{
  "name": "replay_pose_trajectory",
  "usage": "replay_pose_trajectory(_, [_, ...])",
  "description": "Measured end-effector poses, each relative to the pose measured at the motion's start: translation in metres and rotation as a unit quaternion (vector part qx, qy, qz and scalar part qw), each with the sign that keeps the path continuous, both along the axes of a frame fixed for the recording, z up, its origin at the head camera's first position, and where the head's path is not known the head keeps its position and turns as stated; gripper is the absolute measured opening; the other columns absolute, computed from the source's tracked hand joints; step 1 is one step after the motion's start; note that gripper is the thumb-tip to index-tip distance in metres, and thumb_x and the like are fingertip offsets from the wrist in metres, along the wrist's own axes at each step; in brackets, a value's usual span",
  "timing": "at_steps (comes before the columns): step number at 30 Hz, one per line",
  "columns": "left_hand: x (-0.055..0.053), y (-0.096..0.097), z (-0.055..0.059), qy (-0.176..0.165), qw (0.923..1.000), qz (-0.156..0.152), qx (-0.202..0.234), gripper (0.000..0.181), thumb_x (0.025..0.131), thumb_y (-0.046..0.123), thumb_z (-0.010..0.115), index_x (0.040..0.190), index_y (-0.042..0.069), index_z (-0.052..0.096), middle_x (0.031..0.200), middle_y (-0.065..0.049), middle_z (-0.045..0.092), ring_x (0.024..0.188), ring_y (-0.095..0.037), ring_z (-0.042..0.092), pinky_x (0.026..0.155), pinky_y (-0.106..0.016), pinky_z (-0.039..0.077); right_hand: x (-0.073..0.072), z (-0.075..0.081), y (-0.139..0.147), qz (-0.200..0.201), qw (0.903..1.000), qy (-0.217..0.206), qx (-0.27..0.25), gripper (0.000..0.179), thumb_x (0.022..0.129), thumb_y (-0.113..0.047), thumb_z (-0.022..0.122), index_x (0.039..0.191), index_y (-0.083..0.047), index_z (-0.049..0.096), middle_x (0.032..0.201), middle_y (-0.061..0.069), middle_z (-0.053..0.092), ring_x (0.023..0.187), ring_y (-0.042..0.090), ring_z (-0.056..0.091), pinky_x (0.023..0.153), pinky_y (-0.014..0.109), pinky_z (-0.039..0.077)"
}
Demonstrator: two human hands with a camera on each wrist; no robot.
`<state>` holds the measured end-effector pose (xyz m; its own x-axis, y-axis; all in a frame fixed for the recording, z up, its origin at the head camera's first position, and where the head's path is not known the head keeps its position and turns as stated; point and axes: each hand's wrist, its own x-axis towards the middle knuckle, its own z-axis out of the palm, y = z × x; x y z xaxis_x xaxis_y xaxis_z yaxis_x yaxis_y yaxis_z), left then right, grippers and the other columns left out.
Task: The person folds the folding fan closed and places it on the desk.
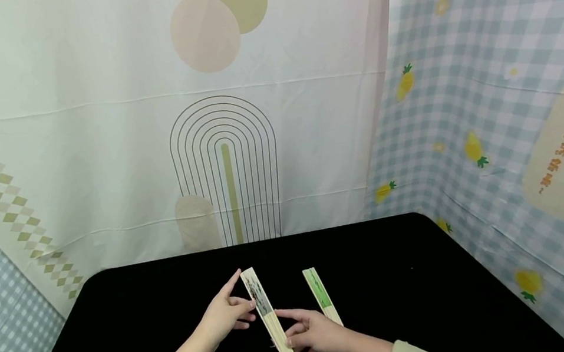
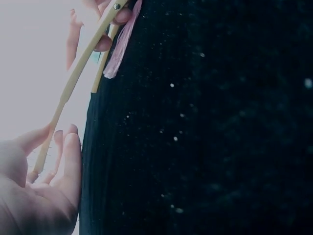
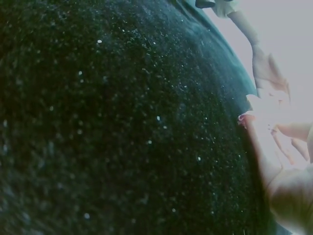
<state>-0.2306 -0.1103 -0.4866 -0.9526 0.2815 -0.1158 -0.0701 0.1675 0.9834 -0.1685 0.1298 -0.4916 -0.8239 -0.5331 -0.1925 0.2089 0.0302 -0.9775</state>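
Note:
A folded folding fan (image 1: 269, 319) of pale bamboo, its upper part painted with dark ink, is held at a slant between both hands. The left hand (image 1: 223, 314) grips its upper end, index fingertip at the tip and thumb along the side. Near the lower end, the right hand (image 1: 316, 336) pinches the fan between thumb and fingers. A pink tassel (image 2: 123, 41) hangs by the fan's riveted end in the left wrist view. The right wrist view is washed out around the right hand (image 3: 288, 191), hiding most of the fan.
A second folded fan (image 1: 319, 290) with a green painted upper part lies on the black table (image 1: 418, 313), partly hidden behind the right hand. A white patterned curtain (image 1: 127, 178) hangs behind the table, and a blue checked curtain (image 1: 442, 89) borders the right side.

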Motion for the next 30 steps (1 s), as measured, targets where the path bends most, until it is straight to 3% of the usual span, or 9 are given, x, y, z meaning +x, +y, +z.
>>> replay_pose_trajectory(12, [0.0005,-0.0037,-0.0077,-0.045,0.9981,-0.022,-0.036,0.092,0.090,0.014,0.073,0.161,0.017,0.014,0.077,-0.010,0.067,0.058,-0.017,0.065,0.049,-0.029,0.053,0.0006,-0.0009,-0.0016,-0.004,0.9997,-0.010,0.021,0.061,0.091,0.004,0.061,0.148,-0.006,0.045,0.102,0.016,0.070,0.069,0.021,0.069,0.053,0.035,0.060])
replay_pose_trajectory(30, [0.0020,-0.0058,-0.0053,-0.061,0.9923,-0.028,-0.104,0.087,0.089,0.017,0.075,0.158,0.007,0.023,0.065,-0.005,0.064,0.047,-0.011,0.056,0.043,-0.021,0.041,0.0005,-0.0025,-0.0028,0.005,0.9993,-0.022,0.030,0.058,0.091,0.003,0.062,0.147,-0.001,0.045,0.100,0.015,0.071,0.080,0.028,0.072,0.054,0.034,0.060])
